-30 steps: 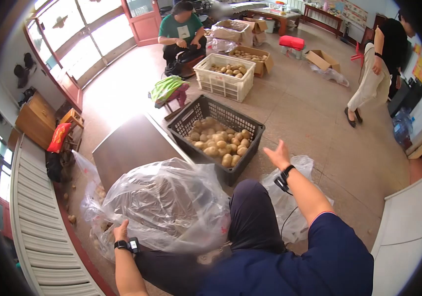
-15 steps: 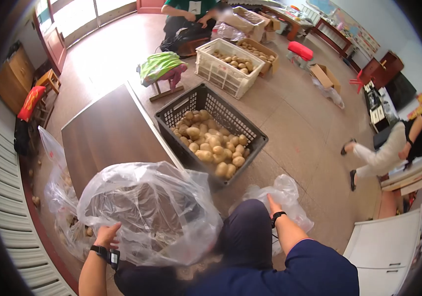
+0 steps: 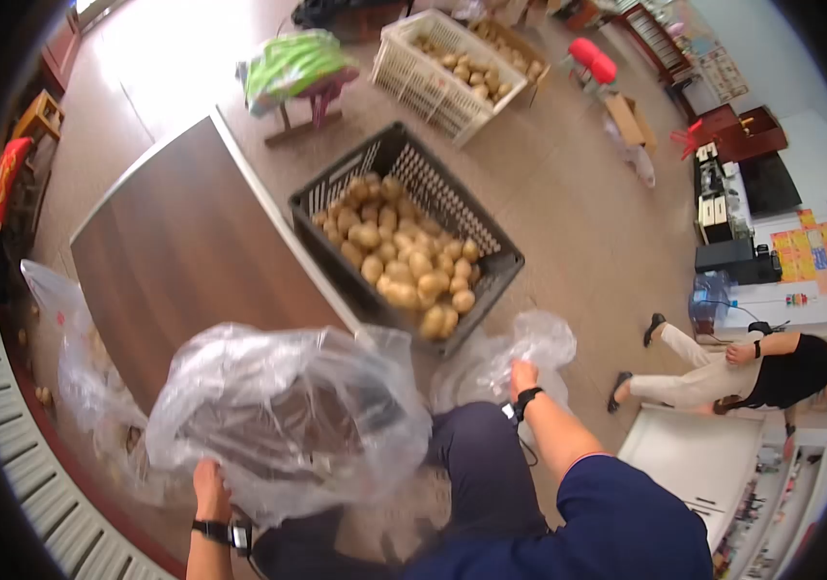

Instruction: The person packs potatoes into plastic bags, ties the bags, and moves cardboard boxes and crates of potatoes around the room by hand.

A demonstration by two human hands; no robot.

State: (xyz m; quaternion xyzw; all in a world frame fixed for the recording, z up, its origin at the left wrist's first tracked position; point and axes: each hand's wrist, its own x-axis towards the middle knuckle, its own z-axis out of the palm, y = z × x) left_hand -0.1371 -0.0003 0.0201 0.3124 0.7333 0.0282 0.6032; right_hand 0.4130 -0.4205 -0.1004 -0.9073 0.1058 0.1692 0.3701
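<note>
A large clear plastic bag point(image 3: 268, 387) lies loosely open in front of me, partly over the near end of the brown board. My left hand point(image 3: 210, 486) is at its lower left edge, fingers closed on the film and partly hidden by it. My right hand point(image 3: 523, 375) is closed on a second, crumpled clear plastic bag point(image 3: 544, 338) beside my right knee. Just beyond the bags stands a black crate point(image 3: 476, 208) with many potatoes point(image 3: 399, 256) in it.
The brown board point(image 3: 201, 256) lies left of the crate. Behind are a white crate point(image 3: 423, 97) of potatoes and a stool with a green bag point(image 3: 297, 72). A plastic bag point(image 3: 94, 377) lies at left by the radiator point(image 3: 46, 483). A person point(image 3: 723, 372) is at right.
My left hand has gone from spread fingers to closed at the bag's edge. The right hand has closed on the crumpled bag. My view has turned right, and the walking person has moved.
</note>
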